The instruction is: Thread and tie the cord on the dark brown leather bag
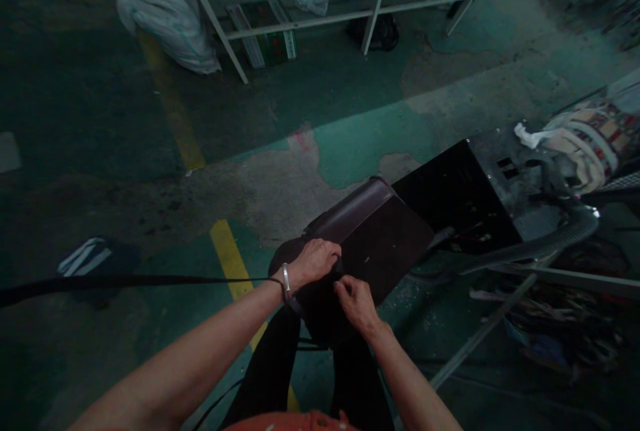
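Note:
A dark brown bag [373,238] with a flat flap rests over my knees, above the floor. My left hand [315,261] lies curled on its near top edge, fingers closed on the edge; a metal bangle sits on that wrist. My right hand [355,298] pinches something small at the bag's near side, just below the left hand; what it pinches is too small to name. A black strap [125,281] runs from the bag area off to the left edge.
A dark metal machine [480,191] stands to the right, with a grey hose [545,241] and a striped cloth bundle [590,141]. White rack legs [300,21], a white sack [160,11] and a box stand at the back. Yellow lines mark the worn green floor.

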{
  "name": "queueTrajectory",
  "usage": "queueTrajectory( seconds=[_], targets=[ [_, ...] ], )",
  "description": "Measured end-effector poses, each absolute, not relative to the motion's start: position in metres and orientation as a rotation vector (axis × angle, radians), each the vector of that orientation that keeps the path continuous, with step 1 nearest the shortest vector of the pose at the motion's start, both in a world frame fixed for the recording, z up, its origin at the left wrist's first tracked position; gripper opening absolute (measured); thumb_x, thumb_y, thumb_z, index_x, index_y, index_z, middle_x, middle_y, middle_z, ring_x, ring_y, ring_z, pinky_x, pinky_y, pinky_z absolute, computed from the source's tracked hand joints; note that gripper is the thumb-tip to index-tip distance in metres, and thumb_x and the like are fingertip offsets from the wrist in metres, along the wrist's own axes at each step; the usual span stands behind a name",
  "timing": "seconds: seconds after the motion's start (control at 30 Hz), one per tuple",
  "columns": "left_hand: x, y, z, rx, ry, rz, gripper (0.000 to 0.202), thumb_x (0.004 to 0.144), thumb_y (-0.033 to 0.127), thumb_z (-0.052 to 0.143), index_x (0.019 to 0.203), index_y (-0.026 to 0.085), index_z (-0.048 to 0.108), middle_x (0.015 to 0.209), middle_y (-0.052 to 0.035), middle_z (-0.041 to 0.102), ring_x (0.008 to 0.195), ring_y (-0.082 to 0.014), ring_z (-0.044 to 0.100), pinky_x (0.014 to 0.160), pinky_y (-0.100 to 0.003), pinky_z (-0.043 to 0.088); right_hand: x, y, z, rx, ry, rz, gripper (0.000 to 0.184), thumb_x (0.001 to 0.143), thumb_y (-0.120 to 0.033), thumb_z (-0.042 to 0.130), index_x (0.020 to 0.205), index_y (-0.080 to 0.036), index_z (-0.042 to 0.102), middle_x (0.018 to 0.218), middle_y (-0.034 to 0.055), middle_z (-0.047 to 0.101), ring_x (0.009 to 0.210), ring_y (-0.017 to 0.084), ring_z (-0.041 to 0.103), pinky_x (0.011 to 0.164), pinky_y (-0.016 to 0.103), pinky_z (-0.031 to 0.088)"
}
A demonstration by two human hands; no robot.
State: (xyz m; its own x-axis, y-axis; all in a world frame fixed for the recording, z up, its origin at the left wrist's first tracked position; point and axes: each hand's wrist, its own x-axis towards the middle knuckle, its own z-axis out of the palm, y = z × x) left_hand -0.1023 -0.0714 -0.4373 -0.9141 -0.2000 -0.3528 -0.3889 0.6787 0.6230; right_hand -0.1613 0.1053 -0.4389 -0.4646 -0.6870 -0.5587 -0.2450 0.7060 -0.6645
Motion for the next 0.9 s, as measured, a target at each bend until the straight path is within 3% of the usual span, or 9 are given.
queueTrajectory(
  seconds=[0.33,0.57,0.73,0.9],
  targets=[
    [-0.098,-0.04,-0.46,-0.59,2.551,1.298,0.024,0.089,0.017,0.054,0.081,0.02,0.076,0.085,-0.006,0.077,0.083,-0.0203,0.07,0.075,-0.028,0.046,-0.179,0.098,-0.432,-0.831,1.95,-0.48,0.025,0.095,-0.02,0.046,0.073,-0.018,0.057,0.068,0.0003,0.058,0.065,0.012,0.051,0.064,0.025,0.031],
    [-0.088,-0.04,-0.459,-0.671,2.505,1.524,0.027,0.088,0.017,0.053,0.108,0.019,0.071,0.105,-0.0056,0.076,0.097,-0.0202,0.07,0.086,-0.03,0.049,-0.196,0.08,-0.408,-0.973,1.989,-0.394,0.023,0.095,-0.026,0.053,0.08,-0.017,0.068,0.077,0.0039,0.068,0.073,0.015,0.057,0.069,0.028,0.031],
    [-0.089,-0.048,-0.465,-0.642,2.446,1.643,0.015,0.081,0.017,0.059,0.09,0.017,0.071,0.09,-0.0041,0.074,0.087,-0.0196,0.067,0.078,-0.028,0.046,-0.211,0.07,-0.409,-0.985,2.013,-0.344,0.026,0.095,-0.028,0.055,0.079,-0.016,0.073,0.078,0.0055,0.071,0.075,0.016,0.059,0.069,0.028,0.033],
    [-0.088,-0.05,-0.472,-0.587,2.378,1.731,0.017,0.081,0.02,0.061,0.089,0.015,0.075,0.091,-0.0066,0.076,0.089,-0.0216,0.068,0.081,-0.03,0.045,-0.215,0.066,-0.412,-1.028,1.985,-0.329,0.025,0.093,-0.03,0.06,0.078,-0.018,0.075,0.078,0.0043,0.072,0.076,0.016,0.06,0.068,0.028,0.033]
  ],
)
